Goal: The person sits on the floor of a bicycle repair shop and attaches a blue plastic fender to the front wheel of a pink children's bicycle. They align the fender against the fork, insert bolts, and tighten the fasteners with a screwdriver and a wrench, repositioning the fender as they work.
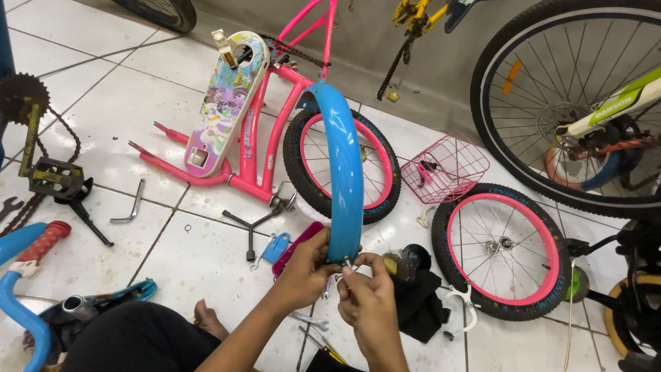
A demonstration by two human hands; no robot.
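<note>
A long curved blue fender (344,165) stands upright in front of me. My left hand (306,269) grips its lower end from the left. My right hand (365,293) pinches a small metal part at the fender's bottom edge. Behind the fender lies a pink child's bicycle frame (258,148) with a colourful chain guard (231,96) and a small black tyre with a pink rim (375,169).
A second pink-rimmed wheel (502,248) lies right, by a pink wire basket (444,165). Wrenches (255,227), a hex key (131,203), a pedal crank with chain (48,172), a black cloth (420,303) and a blue handlebar (21,289) litter the tiled floor. A large bicycle wheel (578,103) stands far right.
</note>
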